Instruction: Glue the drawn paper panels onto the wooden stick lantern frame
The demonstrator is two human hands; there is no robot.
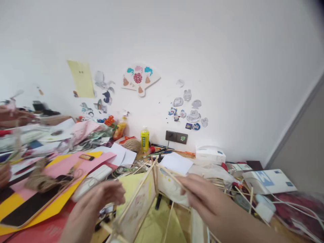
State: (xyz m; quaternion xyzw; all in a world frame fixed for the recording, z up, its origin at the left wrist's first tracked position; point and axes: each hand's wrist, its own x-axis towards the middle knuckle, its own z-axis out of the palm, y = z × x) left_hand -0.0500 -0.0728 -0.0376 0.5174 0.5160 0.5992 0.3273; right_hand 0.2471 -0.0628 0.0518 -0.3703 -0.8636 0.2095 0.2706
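– Where's the stick frame [138,190]?
– Bottom centre of the frame, its sticks meeting at the top, with drawn-on paper panels [138,209] on its sides.
– And the hands?
– The right hand [204,195] pinches one of its slanting sticks between thumb and fingers. The left hand [97,199] is released, fingers loosely curled, just left of it.
– What's behind?
– A yellow bottle [144,140] on the worktop [186,217], near the wall [162,40]

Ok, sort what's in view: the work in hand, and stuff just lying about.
Work in hand, apparently:
stick frame, held by the right hand
its decorated panels

Probably just lying about:
upright yellow bottle
orange flowers
twine ball
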